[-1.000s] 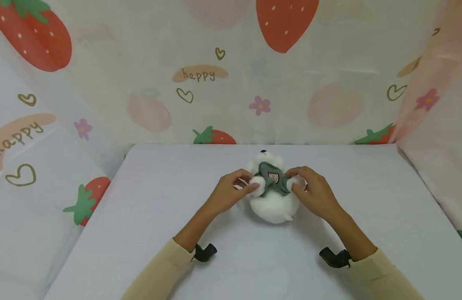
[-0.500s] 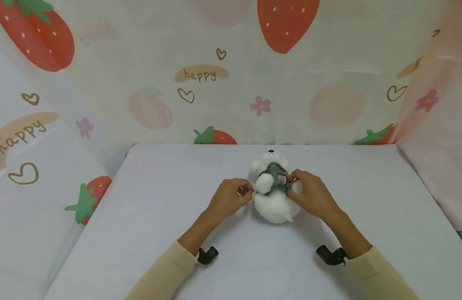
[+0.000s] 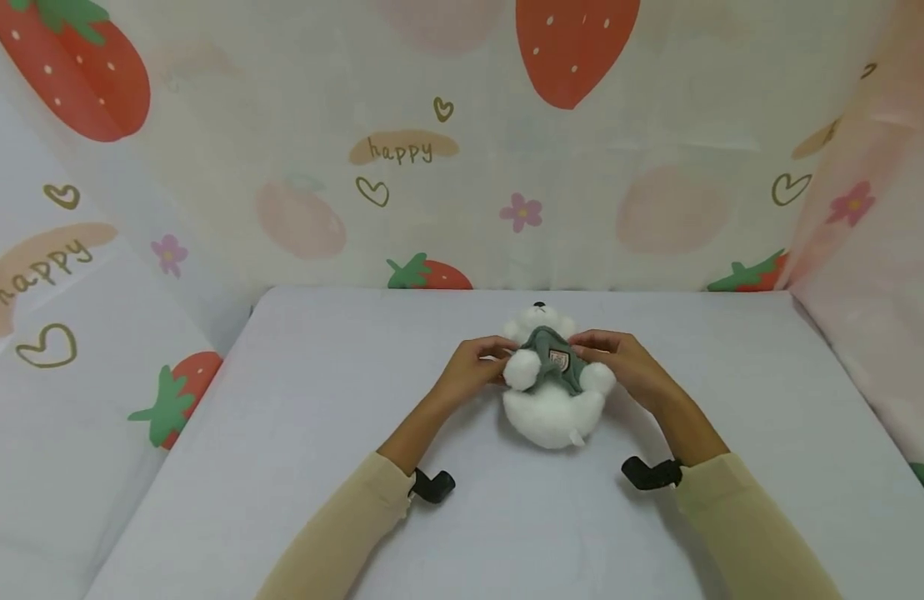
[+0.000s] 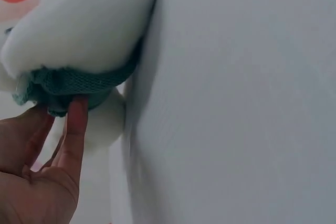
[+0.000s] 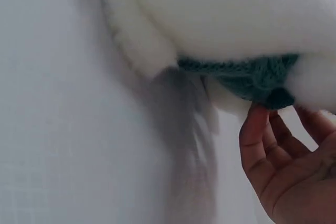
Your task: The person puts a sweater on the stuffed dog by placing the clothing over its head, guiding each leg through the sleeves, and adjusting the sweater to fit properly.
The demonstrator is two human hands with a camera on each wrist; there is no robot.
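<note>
A white plush toy dog (image 3: 549,421) with a black nose lies on its back on the white table, its head toward the far edge. It wears a grey-green knitted vest (image 3: 546,340) with a small badge. At the toy's left side in the head view, my left hand (image 3: 472,367) pinches the vest's edge behind a paw; in the left wrist view its fingers (image 4: 77,121) meet the teal knit (image 4: 73,82). From the other side my right hand (image 3: 630,362) pinches the vest near the shoulder. The right wrist view shows fingertips (image 5: 256,121) at the knit (image 5: 257,80).
Around the toy spreads a white tabletop (image 3: 342,367). Behind it hangs a curtain (image 3: 462,208) printed with strawberries, hearts and "happy", with similar cloth on both sides. A black wrist mount (image 3: 435,487) sits at my left cuff, another black mount (image 3: 651,473) at my right.
My left hand slipped off the paw, then moved up to the vest's edge. My right hand shifted from the other paw up to the shoulder. The toy shifted slightly right.
</note>
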